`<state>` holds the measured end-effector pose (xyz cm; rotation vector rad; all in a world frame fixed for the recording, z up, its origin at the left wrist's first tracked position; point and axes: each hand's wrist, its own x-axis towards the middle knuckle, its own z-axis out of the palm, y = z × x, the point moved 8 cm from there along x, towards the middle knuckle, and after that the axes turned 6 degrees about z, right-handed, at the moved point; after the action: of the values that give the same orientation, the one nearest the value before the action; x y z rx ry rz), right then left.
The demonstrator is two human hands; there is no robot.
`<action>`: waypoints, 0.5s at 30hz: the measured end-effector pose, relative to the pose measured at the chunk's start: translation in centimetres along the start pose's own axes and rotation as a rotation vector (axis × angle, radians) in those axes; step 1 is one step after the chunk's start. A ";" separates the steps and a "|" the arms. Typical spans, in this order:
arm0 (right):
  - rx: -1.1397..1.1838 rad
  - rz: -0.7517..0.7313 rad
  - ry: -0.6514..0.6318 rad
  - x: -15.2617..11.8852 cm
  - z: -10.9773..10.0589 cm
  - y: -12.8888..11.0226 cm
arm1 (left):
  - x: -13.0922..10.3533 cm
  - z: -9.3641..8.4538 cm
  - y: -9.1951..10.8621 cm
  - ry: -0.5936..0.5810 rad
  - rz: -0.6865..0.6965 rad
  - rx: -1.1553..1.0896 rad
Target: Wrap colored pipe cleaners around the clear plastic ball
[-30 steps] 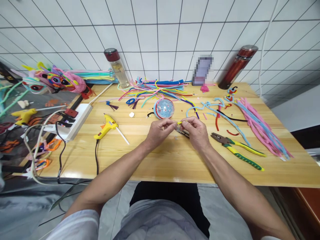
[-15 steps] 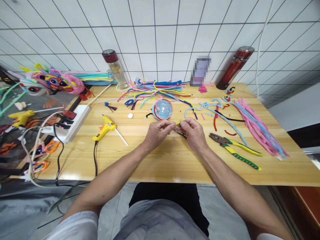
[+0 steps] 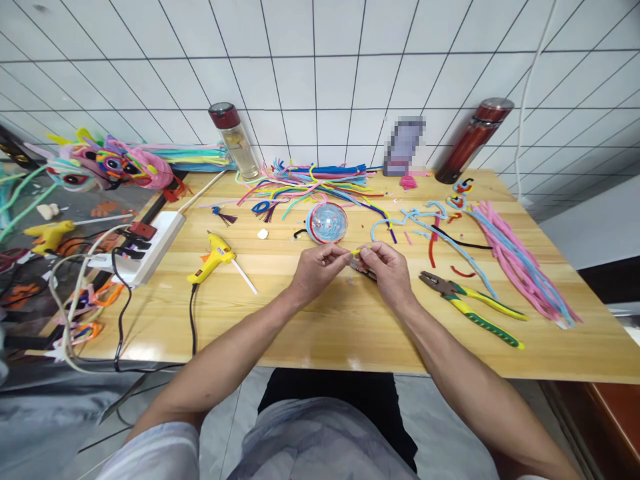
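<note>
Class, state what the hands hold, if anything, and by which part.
A small yellow piece: the left hand pinches near one end, the right hand farther along.

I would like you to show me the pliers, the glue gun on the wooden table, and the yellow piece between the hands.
Pliers [image 3: 468,312]: head view, on the nearer handle.
Glue gun [image 3: 215,254]: head view, on the middle of its body.
Yellow piece [image 3: 356,252]: head view, on the short part that shows.

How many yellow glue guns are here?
2: one glue gun on the wooden table, left of the left hand; a second gun at far left, beyond the white power strip.
</note>
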<state>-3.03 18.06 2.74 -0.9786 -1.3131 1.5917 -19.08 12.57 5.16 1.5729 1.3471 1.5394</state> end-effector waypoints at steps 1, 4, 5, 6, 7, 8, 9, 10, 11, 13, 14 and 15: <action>0.000 0.004 0.001 0.0 0.0 0.1 | 0.0 0.0 -0.1 0.004 -0.014 -0.019; 0.012 0.014 -0.002 0.0 0.0 0.2 | 0.1 0.1 -0.5 -0.001 -0.076 -0.115; 0.025 0.016 0.002 0.0 0.0 0.1 | 0.1 0.2 -0.6 -0.010 -0.102 -0.157; 0.043 0.020 0.005 0.0 0.0 0.1 | 0.1 0.4 -0.7 -0.024 -0.128 -0.203; 0.067 0.026 0.007 0.0 0.1 0.0 | 0.1 0.5 -0.7 -0.038 -0.153 -0.249; 0.093 0.038 0.006 -0.1 0.2 0.0 | 0.1 0.7 -0.8 -0.050 -0.176 -0.296; 0.118 0.051 0.003 -0.1 0.2 -0.1 | 0.1 0.8 -0.8 -0.063 -0.198 -0.340; 0.138 0.062 -0.002 -0.1 0.3 -0.1 | 0.1 1.0 -0.9 -0.073 -0.216 -0.378; 0.150 0.066 -0.004 -0.1 0.4 -0.2 | 0.1 1.1 -1.0 -0.082 -0.232 -0.406; 0.148 0.046 0.008 -0.2 0.2 -0.4 | 0.1 1.3 -1.3 -0.089 -0.248 -0.430; 0.133 0.027 0.021 -0.2 0.1 -0.5 | 0.1 1.3 -1.5 -0.081 -0.249 -0.425; 0.113 0.010 0.037 -0.2 -0.1 -0.6 | 0.0 1.2 -1.6 -0.065 -0.245 -0.409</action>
<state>-2.80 17.94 3.31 -0.9417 -1.1820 1.6292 -18.40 13.44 3.54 1.1508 1.0601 1.4831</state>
